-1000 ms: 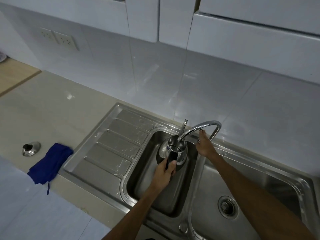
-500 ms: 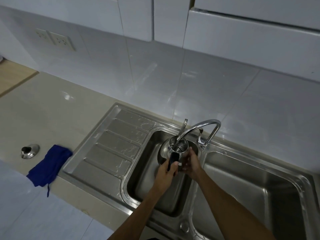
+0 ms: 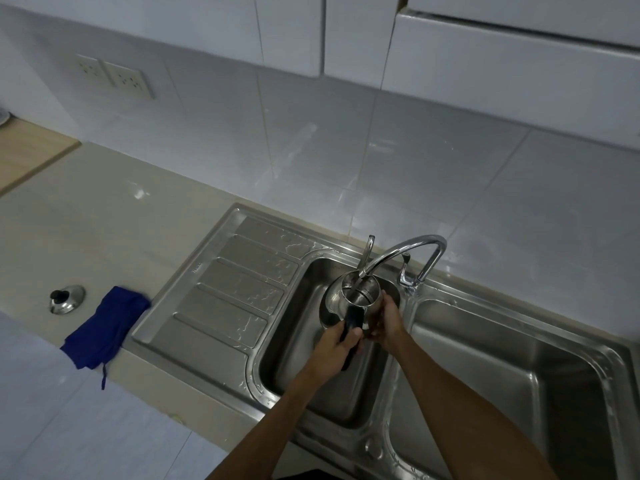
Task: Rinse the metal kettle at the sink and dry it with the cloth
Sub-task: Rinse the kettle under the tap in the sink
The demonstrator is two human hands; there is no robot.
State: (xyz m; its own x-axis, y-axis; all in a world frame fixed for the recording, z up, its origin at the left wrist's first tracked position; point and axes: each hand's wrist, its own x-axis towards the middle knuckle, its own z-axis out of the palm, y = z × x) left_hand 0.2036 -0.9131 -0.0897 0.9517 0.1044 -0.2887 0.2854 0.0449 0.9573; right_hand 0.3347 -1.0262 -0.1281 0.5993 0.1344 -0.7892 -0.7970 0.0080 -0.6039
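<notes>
The kettle (image 3: 356,299) is over the left bowl of the sink (image 3: 294,341), held up right under the mouth of the tap (image 3: 408,247). Its top is open. Its lid (image 3: 67,298) sits far off on the tabletop (image 3: 104,220), just beside the cloth (image 3: 107,327).

The left grip (image 3: 341,341) is wrapped round the black handle of the kettle. The right grip (image 3: 388,320) is on the side of the kettle, next to the handle, with the fingers curled on the metal. So both are holding the kettle.

I think the job is at the rinse part, near the start. The kettle is in the right spot for water to go in. I cannot tell if water is coming out of the tap, or how much is inside the kettle.

What is left, I think: swish the water round, tip it out into the sink, and wet the outside too. Then comes the drying. The blue cloth lies in a bunch on the tabletop, well apart from the kettle, and nobody is touching it. The kettle has to come out of the sink and be wiped dry.
</notes>
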